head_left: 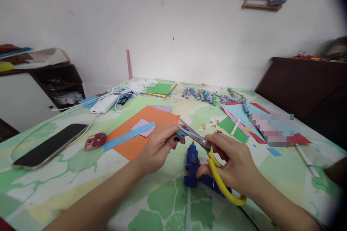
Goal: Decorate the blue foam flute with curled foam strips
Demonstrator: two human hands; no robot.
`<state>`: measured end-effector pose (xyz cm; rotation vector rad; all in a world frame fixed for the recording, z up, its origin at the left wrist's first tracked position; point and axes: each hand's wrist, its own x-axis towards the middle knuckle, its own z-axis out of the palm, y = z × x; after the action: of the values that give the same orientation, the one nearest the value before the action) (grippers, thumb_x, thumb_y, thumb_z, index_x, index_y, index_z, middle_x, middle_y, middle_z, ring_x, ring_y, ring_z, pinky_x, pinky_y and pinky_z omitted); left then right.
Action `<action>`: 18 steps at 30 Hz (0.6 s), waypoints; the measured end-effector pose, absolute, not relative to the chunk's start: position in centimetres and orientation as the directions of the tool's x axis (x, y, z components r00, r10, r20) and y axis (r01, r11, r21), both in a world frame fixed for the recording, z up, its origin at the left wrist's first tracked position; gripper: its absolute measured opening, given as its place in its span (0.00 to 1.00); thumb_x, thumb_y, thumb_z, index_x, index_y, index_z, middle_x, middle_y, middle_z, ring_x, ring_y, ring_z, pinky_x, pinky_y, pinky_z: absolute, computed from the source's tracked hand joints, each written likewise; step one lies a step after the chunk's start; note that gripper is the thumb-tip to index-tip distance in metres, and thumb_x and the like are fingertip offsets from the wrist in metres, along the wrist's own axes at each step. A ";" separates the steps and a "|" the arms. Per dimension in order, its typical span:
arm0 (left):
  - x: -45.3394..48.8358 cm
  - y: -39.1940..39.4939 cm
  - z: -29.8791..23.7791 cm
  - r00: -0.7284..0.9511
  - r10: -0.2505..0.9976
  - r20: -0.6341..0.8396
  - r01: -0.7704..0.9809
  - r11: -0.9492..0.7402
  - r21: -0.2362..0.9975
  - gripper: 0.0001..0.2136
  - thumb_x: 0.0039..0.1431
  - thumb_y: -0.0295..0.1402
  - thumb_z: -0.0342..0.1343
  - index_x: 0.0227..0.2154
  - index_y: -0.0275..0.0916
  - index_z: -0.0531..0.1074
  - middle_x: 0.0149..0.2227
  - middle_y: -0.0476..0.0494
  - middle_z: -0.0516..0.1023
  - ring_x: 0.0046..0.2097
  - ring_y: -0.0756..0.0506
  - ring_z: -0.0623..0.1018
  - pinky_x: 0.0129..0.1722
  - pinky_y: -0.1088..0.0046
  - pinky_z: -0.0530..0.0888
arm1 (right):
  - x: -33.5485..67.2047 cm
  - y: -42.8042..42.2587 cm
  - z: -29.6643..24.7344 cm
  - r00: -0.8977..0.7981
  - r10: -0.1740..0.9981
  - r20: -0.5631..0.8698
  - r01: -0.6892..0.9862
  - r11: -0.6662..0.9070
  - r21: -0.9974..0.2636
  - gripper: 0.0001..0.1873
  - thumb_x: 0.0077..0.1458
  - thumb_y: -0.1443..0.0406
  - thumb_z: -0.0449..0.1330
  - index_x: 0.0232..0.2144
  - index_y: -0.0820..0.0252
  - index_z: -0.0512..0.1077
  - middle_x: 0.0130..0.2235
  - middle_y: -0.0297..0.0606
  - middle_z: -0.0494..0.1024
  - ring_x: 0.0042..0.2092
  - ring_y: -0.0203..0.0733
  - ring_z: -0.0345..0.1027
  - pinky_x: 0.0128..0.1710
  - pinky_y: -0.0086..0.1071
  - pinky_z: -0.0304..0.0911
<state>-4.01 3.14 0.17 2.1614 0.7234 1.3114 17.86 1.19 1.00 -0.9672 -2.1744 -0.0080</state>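
Observation:
My right hand (pixel 233 160) is closed on a pair of scissors (pixel 221 178) with yellow handles. Their metal blades stand apart and point up and left, toward my left hand (pixel 162 144). Between its thumb and fingers, the left hand pinches a small blue paper piece (pixel 182 132), which lies at the blades. Below the scissors, a dark blue glue gun (pixel 192 162) rests on the table, partly covered by my right hand. Left of my left hand, a blue paper strip (pixel 127 137) lies across a lilac piece (pixel 141 126) and an orange sheet (pixel 121 151).
A phone (pixel 51 144), a pink case (pixel 95 140) and a white power bank (pixel 104 104) with cables lie at left. Several rolled paper pieces (pixel 206 95) line the back. Coloured sheets (pixel 238 110) and a white marker (pixel 307 160) lie at right.

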 end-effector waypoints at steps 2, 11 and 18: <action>-4.0 3.1 0.3 0.396 0.669 0.629 0.183 -0.729 0.660 0.10 0.64 0.28 0.42 0.30 0.36 0.68 0.27 0.47 0.69 0.27 0.52 0.66 0.27 0.77 0.64 | 17.9 1.2 1.0 -0.440 0.620 0.650 0.641 0.724 -0.256 0.28 0.37 0.49 0.69 0.35 0.59 0.67 0.24 0.29 0.61 0.23 0.33 0.52 0.22 0.28 0.48; -4.4 3.2 0.7 0.433 0.669 0.604 0.143 -0.713 0.687 0.11 0.64 0.31 0.43 0.32 0.36 0.69 0.28 0.46 0.70 0.25 0.52 0.66 0.25 0.76 0.64 | 18.2 1.3 1.0 -0.455 0.581 0.675 0.620 0.751 -0.229 0.28 0.37 0.50 0.69 0.36 0.59 0.67 0.24 0.29 0.61 0.23 0.32 0.52 0.21 0.26 0.48; -4.5 3.3 1.0 0.453 0.678 0.579 0.113 -0.688 0.717 0.13 0.64 0.33 0.44 0.28 0.35 0.69 0.26 0.45 0.68 0.24 0.52 0.65 0.24 0.75 0.63 | 18.4 1.4 1.0 -0.469 0.549 0.691 0.604 0.771 -0.202 0.25 0.40 0.51 0.68 0.36 0.59 0.67 0.24 0.28 0.61 0.22 0.31 0.50 0.20 0.26 0.47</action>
<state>-4.49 3.30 0.98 2.1026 0.6578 1.2173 18.36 1.38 0.96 -0.8555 -2.1768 -0.0891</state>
